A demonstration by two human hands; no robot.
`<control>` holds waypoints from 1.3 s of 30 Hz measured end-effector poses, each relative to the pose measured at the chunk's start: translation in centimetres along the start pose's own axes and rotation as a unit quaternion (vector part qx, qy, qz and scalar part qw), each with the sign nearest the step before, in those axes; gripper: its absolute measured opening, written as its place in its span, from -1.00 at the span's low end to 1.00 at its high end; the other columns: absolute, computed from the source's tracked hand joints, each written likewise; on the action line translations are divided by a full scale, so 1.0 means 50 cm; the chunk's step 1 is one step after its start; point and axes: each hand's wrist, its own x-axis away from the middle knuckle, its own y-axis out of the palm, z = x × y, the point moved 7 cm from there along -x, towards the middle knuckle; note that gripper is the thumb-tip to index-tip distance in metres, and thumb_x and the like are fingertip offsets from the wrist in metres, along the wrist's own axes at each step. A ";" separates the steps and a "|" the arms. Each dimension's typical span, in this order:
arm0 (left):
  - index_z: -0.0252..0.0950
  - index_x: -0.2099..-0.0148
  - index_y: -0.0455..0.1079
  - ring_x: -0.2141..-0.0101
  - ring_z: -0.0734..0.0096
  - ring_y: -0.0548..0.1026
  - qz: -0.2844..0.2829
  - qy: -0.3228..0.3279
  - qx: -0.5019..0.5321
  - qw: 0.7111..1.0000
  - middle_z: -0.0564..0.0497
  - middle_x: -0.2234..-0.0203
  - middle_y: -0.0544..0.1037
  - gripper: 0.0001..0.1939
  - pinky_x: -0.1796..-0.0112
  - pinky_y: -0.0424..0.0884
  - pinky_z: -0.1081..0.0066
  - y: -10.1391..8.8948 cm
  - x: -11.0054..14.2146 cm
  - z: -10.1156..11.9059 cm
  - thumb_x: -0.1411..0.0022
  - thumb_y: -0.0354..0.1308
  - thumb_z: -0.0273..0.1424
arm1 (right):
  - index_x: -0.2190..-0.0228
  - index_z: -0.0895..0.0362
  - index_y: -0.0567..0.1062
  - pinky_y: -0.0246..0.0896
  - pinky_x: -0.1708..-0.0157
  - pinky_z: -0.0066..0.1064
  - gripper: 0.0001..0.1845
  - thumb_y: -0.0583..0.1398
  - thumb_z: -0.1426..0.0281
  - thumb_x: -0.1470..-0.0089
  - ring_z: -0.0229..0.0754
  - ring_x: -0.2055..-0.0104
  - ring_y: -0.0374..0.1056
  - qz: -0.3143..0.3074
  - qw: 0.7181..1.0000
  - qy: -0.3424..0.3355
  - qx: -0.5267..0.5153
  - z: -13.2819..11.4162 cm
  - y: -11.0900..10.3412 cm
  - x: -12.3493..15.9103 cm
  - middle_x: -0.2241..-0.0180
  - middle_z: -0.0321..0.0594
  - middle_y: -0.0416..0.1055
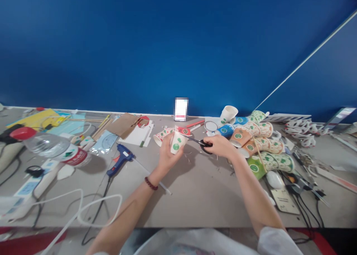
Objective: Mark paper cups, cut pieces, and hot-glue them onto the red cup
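Observation:
My left hand (169, 151) is wrapped round a white paper cup (177, 142) with green print, held above the middle of the table. In my right hand (221, 146) is a pair of scissors (205, 145) with black handles. Their blades point left and reach the cup's upper edge; whether they are cutting into it I cannot tell. Right behind the cup are a red paper cup (184, 131) and a red-patterned cup (158, 136), partly hidden by my left hand. Small scraps lie on the table below the scissors.
Rows of printed paper cups (251, 138) lie at right. A blue glue gun (120, 159), a plastic bottle (60, 148) and a power strip (30, 190) are at left, with a loose white cable (80, 210). A lit phone (181, 109) stands against the blue wall (178, 43).

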 end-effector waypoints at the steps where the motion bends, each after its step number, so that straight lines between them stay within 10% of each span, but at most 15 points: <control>1: -0.20 -0.16 0.17 -0.02 0.14 0.36 0.002 0.007 -0.007 1.000 -0.15 0.01 0.37 -0.41 -0.03 0.31 0.12 -0.002 -0.002 0.005 -0.08 0.22 -0.35 | 0.63 0.10 0.26 -0.13 0.51 -0.45 -0.79 0.11 0.33 0.03 -0.30 0.57 0.11 0.001 1.000 0.000 0.001 0.001 0.000 0.000 0.65 -0.37 0.27; 39: -0.21 -0.11 0.22 0.02 0.21 0.44 0.051 0.088 -0.160 0.982 -0.16 0.02 0.37 -0.50 0.13 0.48 0.28 -0.011 0.005 0.039 -0.12 0.19 -0.32 | 0.64 0.11 0.18 -0.16 0.53 -0.45 -0.73 0.11 0.32 0.02 -0.34 0.58 0.01 -0.011 0.998 -0.014 -0.052 0.000 0.005 0.001 0.68 -0.42 0.16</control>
